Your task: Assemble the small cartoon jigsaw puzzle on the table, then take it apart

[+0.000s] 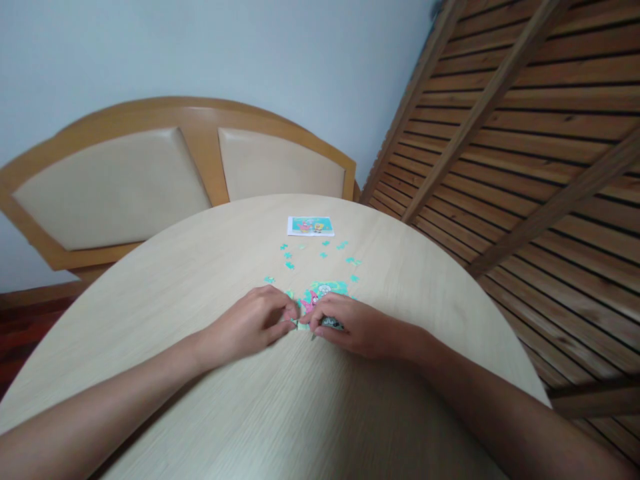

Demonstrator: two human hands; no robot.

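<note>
A small, partly joined jigsaw puzzle [324, 292] in turquoise and pink lies on the round pale wooden table [280, 393]. Both my hands rest at its near edge. My left hand [253, 322] has its fingers curled, the fingertips pinched at the puzzle's lower left edge on a small piece. My right hand [347, 323] is curled too, its fingertips meeting the left hand's, with a dark small thing partly showing under its fingers. Several loose turquoise puzzle pieces [320, 252] are scattered beyond the hands.
A printed reference picture card [311, 226] lies at the table's far side. Behind the table stands a wooden bench back with beige padded panels [120, 187]. A slatted wooden wall [525, 133] runs along the right.
</note>
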